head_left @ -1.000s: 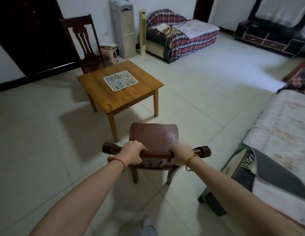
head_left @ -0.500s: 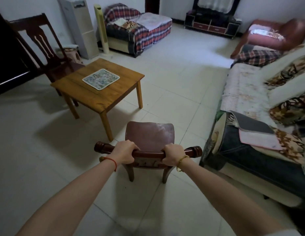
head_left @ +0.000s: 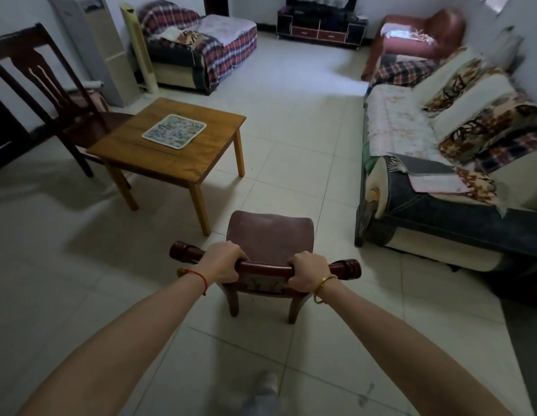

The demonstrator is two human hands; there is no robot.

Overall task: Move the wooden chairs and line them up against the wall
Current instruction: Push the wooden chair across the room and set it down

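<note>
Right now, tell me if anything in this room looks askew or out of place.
The placemat lies skewed to the wooden table's edges. A dark chair stands behind that table, not lined up at a wall. Both hands grip another chair's top rail.

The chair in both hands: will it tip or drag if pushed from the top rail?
The chair looks solid wood, so probably stiff and fairly heavy. Left hand and right hand grip high on the top rail, so a push may tip it forward. Its legs could slide on the smooth tile floor.

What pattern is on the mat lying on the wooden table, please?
The mat has a blue-green floral or leafy print on white, seen in the head view.
</note>
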